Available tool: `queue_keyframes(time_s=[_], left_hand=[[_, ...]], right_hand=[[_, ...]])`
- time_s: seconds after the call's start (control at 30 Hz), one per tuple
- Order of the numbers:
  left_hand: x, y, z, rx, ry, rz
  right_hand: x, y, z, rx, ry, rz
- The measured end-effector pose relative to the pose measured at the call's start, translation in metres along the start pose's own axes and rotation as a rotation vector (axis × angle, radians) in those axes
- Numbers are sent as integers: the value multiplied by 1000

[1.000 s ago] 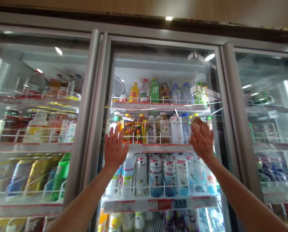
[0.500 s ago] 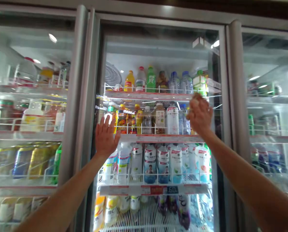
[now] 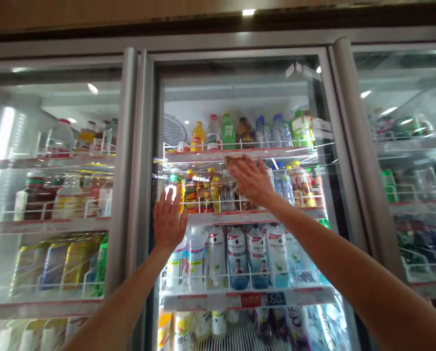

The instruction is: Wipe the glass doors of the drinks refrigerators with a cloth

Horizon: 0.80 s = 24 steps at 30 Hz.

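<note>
My left hand lies flat and open on the glass door of the middle fridge, near its left frame, fingers pointing up. My right hand is stretched flat against the same glass further right and higher, fingers pointing left, over the second shelf's bottles. Nothing shows in either hand. Behind the glass stand a yellow bottle and a green bottle on the top shelf, and white-labelled water bottles on the third shelf.
Closed glass-door fridges stand on both sides, the left one with bottles and cans, the right one with more drinks. Metal door frames separate them. A price strip runs along the third shelf.
My right hand has slid left across the glass, from the door's right side to its middle. My left hand has stayed in place on the glass. The view tilted up slightly.
</note>
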<state>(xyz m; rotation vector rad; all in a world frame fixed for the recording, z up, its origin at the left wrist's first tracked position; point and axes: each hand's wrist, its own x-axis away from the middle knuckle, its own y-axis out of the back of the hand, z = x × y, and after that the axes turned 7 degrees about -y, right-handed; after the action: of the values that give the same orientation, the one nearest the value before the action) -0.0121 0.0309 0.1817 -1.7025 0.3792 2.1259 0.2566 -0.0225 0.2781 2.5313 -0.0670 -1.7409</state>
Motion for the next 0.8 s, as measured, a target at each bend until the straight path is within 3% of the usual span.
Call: queue_keyframes(time_s=[0.07, 0.13, 0.2, 0.3, 0.37, 0.4, 0.47, 0.53, 0.57, 0.63, 0.7, 0.8], left_hand=[[1, 0, 0, 11, -5, -12], [1, -1, 0, 21, -6, -18], [2, 0, 0, 28, -2, -13], [1, 1, -2, 37, 6, 5], [1, 2, -2, 49, 12, 20], [1, 3, -3, 56, 17, 30], [1, 3, -3, 67, 27, 49], [0, 4, -4, 68, 37, 61], [0, 4, -4, 65, 39, 64], [-1, 4, -5, 60, 44, 66], [-2, 5, -6, 59, 52, 69], [-1, 5, -8, 62, 66, 82]], right_hand=[[-7, 0, -24, 23, -312, -91], [-12, -3, -27, 19, -454, -148], [-8, -7, -3, 3, -359, -131], [15, -9, 52, -6, -7, 11], [34, -5, 64, -8, 194, 108], [42, -2, 58, -4, 212, 125], [54, 5, 23, 30, -1, 62], [62, 10, -23, 78, -397, -86], [65, 11, -40, 92, -521, -138], [72, 10, -52, 105, -623, -194], [81, 7, -30, 92, -513, -164], [98, 5, 22, 50, -146, -21]])
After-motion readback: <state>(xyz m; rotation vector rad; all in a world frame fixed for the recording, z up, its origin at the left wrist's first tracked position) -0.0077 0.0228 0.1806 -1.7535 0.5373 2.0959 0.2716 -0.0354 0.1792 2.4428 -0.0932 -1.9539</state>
